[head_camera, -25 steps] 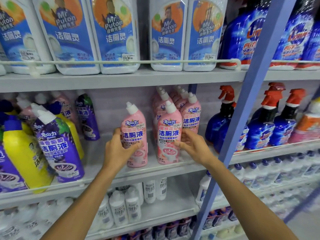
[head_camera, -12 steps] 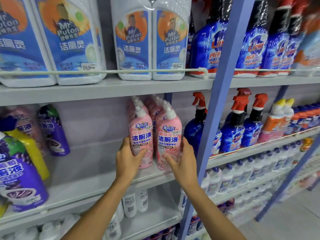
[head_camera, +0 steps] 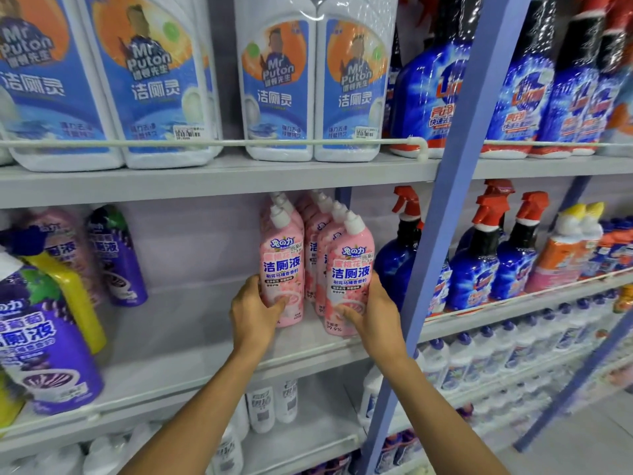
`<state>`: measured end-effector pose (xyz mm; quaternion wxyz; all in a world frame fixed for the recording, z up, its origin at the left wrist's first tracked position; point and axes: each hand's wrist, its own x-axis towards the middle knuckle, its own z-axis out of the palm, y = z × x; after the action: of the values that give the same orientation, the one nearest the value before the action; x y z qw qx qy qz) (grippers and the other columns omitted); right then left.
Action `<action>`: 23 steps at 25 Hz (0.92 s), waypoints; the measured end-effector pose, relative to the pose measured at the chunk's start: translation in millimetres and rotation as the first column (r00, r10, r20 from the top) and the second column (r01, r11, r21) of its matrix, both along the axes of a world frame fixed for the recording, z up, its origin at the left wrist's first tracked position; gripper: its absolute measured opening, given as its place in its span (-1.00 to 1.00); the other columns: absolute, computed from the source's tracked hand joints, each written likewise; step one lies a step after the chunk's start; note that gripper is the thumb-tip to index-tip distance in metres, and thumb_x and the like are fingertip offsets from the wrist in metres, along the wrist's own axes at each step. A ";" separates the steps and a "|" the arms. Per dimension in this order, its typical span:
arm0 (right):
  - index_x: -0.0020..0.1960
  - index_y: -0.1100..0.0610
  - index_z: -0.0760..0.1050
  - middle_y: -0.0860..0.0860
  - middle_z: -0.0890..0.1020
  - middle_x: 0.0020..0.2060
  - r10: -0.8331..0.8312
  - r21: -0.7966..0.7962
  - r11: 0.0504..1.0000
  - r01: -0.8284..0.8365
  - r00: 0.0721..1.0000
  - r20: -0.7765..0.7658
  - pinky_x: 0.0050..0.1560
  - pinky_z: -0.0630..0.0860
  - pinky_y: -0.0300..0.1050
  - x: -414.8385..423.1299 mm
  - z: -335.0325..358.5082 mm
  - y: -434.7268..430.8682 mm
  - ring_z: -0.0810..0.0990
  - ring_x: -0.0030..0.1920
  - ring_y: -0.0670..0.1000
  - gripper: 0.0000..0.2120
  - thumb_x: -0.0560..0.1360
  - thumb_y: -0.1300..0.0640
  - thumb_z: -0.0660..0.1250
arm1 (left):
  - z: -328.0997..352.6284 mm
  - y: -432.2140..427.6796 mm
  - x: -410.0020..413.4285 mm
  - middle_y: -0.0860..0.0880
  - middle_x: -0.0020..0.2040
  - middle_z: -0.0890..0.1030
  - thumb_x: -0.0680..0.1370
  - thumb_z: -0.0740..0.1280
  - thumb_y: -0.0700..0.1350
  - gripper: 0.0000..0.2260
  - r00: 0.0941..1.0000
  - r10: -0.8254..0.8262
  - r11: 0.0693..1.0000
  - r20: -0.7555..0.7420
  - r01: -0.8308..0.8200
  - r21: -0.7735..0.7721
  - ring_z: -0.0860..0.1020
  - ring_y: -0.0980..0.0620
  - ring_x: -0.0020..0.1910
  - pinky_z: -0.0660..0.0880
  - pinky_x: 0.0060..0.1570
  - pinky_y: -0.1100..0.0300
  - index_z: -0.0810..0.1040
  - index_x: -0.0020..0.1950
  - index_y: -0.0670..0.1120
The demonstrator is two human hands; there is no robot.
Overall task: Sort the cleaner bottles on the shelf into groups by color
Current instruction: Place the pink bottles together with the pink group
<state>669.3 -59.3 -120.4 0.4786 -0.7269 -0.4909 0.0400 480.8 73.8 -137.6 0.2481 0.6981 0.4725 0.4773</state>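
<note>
Apart now stand the left pink bottle [head_camera: 282,262] and the right pink bottle [head_camera: 351,269], with a clear gap between them where 0.5 s ago they were nearly side against side. Head view: the left hand [head_camera: 255,310] has thumb and fingers curled round the lower body of the left pink bottle, and the right hand [head_camera: 373,313] is wrapped the same way round the right pink bottle. Both bottles are upright at the middle shelf [head_camera: 205,358], close to its front edge; whether their bases rest on it cannot be told. Each heads a row of matching pink bottles running back to the wall: counting the held ones, about 3 white caps show in the left row and about 4 in the right, the rear ones blurred. The right pink bottle stands near a blue upright post [head_camera: 442,234], with 1 blue spray bottle [head_camera: 399,255] just beside it. Left of the pink rows a wide stretch of bare shelf runs to a far-left cluster: 1 front purple bottle [head_camera: 44,337], 1 back purple bottle [head_camera: 116,262], 1 yellow bottle [head_camera: 68,293] and 1 blurred pinkish bottle [head_camera: 65,248]. Beyond the post show 3 more red triggers [head_camera: 531,207]. Above, 4 large white bottles [head_camera: 277,80] sit behind a thin rail [head_camera: 222,142].
</note>
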 end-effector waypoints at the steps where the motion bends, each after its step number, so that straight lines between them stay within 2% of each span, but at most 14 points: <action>1: 0.32 -0.06 0.31 -0.12 0.62 0.16 0.012 -0.002 1.000 -0.012 1.000 -0.006 0.17 0.60 -0.04 0.6 1.7 0.6 0.62 0.12 -0.10 -0.41 0.43 0.05 0.57 | -0.1 0.8 0.3 -0.06 0.03 0.71 0.32 0.65 -0.07 -0.51 1.000 0.003 1.000 0.000 -0.003 -0.006 0.69 -0.07 -0.06 0.65 -0.04 -0.02 0.56 0.17 -0.09; 6: 0.39 -0.08 0.31 -0.18 0.61 0.19 0.083 0.027 0.996 -0.082 0.995 -0.048 0.25 0.54 -0.15 2.2 -0.4 -1.4 0.58 0.18 -0.18 -0.40 0.47 0.11 0.53 | -2.3 1.9 -0.5 -0.06 0.04 0.71 0.34 0.64 -0.06 -0.52 1.000 -0.015 1.000 -0.012 0.015 -0.011 0.68 -0.07 -0.07 0.65 -0.06 -0.03 0.55 0.18 -0.09; 10: 0.35 -0.08 0.33 -0.19 0.62 0.17 0.076 0.014 0.997 -0.076 0.995 -0.059 0.24 0.57 -0.09 0.2 -3.0 0.0 0.60 0.18 -0.17 -0.45 0.47 0.08 0.53 | -4.1 1.1 -0.2 -0.04 0.02 0.71 0.34 0.62 -0.01 -0.54 1.000 0.001 1.000 -0.026 -0.001 -0.005 0.68 -0.09 -0.08 0.64 -0.08 -0.05 0.54 0.15 -0.06; 14: 0.27 -0.05 0.38 -0.18 0.63 0.12 0.081 -0.017 0.996 -0.083 0.994 -0.072 0.19 0.59 -0.11 -6.0 -1.3 1.2 0.61 0.12 -0.19 -0.53 0.47 0.06 0.52 | -1.3 -2.1 0.7 -0.05 0.02 0.70 0.37 0.61 -0.02 -0.56 0.999 -0.001 1.000 -0.036 0.001 -0.013 0.67 -0.10 -0.07 0.64 -0.05 -0.06 0.54 0.16 -0.07; 18: 0.27 -0.03 0.37 -0.16 0.63 0.13 0.065 -0.027 0.997 -0.067 0.995 -0.081 0.20 0.58 -0.11 -10.1 -1.3 1.8 0.61 0.13 -0.16 -0.55 0.49 0.05 0.51 | 1.1 -5.0 2.0 -0.06 0.02 0.70 0.38 0.60 -0.04 -0.57 0.999 -0.011 1.000 -0.049 0.010 -0.020 0.67 -0.11 -0.08 0.63 -0.06 -0.06 0.54 0.15 -0.09; 23: 0.29 -0.01 0.38 -0.11 0.63 0.17 0.043 -0.057 0.997 -0.049 0.994 -0.101 0.24 0.58 -0.01 -12.1 0.3 2.7 0.61 0.16 -0.10 -0.54 0.49 0.05 0.51 | 4.3 -8.4 8.8 -0.08 0.01 0.70 0.38 0.59 -0.03 -0.59 0.998 -0.016 1.000 -0.060 0.014 -0.024 0.66 -0.14 -0.08 0.62 -0.05 -0.07 0.54 0.13 -0.09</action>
<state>657.3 -56.6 -120.1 0.4797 -0.7263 -0.4816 0.1020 489.6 65.4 -133.3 0.2454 0.7128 0.4801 0.4486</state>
